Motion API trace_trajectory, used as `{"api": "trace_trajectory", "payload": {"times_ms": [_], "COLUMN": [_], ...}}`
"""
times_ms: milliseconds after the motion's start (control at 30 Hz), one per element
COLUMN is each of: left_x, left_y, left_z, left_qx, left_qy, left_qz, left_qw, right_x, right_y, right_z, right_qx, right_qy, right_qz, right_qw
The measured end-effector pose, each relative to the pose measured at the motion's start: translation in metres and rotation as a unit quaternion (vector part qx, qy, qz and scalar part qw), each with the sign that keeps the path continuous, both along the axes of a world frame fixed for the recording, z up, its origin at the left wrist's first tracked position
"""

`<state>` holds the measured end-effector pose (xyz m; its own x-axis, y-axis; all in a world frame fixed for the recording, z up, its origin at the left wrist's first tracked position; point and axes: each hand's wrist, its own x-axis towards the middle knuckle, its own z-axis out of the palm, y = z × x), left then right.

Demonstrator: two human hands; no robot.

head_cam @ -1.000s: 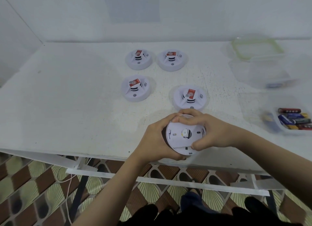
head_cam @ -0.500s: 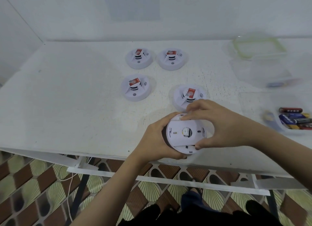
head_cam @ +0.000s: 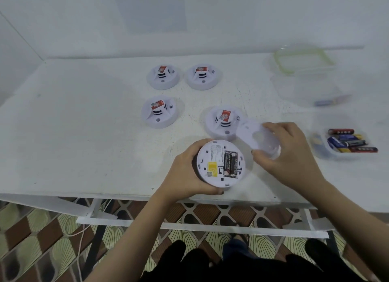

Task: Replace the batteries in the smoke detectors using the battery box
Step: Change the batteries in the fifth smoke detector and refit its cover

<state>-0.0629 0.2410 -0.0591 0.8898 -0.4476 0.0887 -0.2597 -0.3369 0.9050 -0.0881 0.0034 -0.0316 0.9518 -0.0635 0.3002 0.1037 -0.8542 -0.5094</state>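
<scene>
Risk lies first at the near edge of the desk [head_cam: 84, 134]. My left hand [head_cam: 189, 172] grips the opened detector [head_cam: 221, 162] around its rim, back face up, right above that edge. If the grip slackens, it goes to the tiled floor, not onto the desk. Two black batteries [head_cam: 230, 164] sit exposed in their bay, so tilting the unit towards me could spill them over the same edge.

My right hand [head_cam: 288, 153] pinches the removed cover [head_cam: 252, 137] between thumb and fingers, just beside the nearest upright detector [head_cam: 224, 121]. The cover is blurred, and I cannot tell whether it touches that unit. Swinging it towards the far edge could knock the unit. Setting it down against the battery box [head_cam: 322, 149], near the right edge, would block my reach for fresh cells.

Open room: the left half of the desk carries nothing from near edge to far edge. A free strip lies between the opened detector and the battery box. Other detectors [head_cam: 161, 111] stand mid-desk and towards the far edge. A clear tub [head_cam: 305, 90] and its lid [head_cam: 303, 58] occupy the far right corner.
</scene>
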Motion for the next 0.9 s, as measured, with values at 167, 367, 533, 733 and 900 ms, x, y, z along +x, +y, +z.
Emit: {"api": "trace_trajectory", "payload": {"times_ms": [167, 367, 533, 733, 900], "left_x": [-0.004, -0.011, -0.017, -0.020, -0.022], "left_y": [-0.002, -0.006, -0.006, -0.008, -0.009], "left_z": [0.001, 0.003, 0.000, 0.000, 0.001], "left_qx": [-0.006, 0.019, 0.033, 0.035, 0.039], "left_qy": [0.028, 0.014, -0.019, -0.063, -0.063], "left_qz": [0.002, -0.007, 0.001, 0.007, 0.013], "left_qw": [1.000, 1.000, 0.999, 0.997, 0.997], "right_x": [-0.019, -0.027, -0.032, -0.033, -0.031], "right_y": [-0.008, 0.008, 0.034, 0.042, 0.047], "right_z": [-0.024, -0.019, -0.005, -0.003, 0.000], "right_qx": [-0.018, 0.043, 0.130, 0.099, 0.088], "right_qy": [0.100, -0.002, 0.060, 0.069, 0.097], "right_qz": [-0.060, 0.017, 0.127, 0.114, 0.107], "right_qw": [0.993, 0.999, 0.982, 0.986, 0.986]}}
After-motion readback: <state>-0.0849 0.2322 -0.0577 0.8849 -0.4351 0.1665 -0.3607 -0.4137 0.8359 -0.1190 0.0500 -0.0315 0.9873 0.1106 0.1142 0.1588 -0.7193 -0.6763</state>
